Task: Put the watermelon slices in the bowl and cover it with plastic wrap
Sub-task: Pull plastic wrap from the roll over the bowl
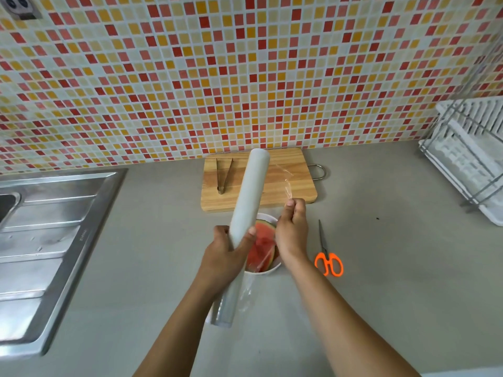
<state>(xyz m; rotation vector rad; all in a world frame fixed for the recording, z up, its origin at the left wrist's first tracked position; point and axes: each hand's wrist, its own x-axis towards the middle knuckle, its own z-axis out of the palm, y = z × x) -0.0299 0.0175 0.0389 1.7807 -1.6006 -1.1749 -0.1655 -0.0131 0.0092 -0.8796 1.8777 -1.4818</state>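
Above the white bowl [268, 269] of watermelon slices [262, 244] near the counter's centre, the left hand [227, 253] grips the light, stiff plastic wrap roll [249, 198] while the right hand [292, 229] pinches its flimsy, clingy film edge [287, 186], best held at corners.

The left hand [227, 250] is wrapped around the middle of a long white roll of plastic wrap [246, 213], which tilts up over a white bowl [268, 270] with red watermelon slices [262, 246] inside. The right hand [292, 227] pinches the loose edge of the clear sheet, just above the bowl. On the grey surface [381, 268], orange-handled scissors [328, 257] lie to the right of the bowl, a wooden cutting board [285, 186] with metal tongs [223, 175] on it sits behind, a steel sink [49, 240] is on the left, and a white dish rack [468, 156] is on the right.
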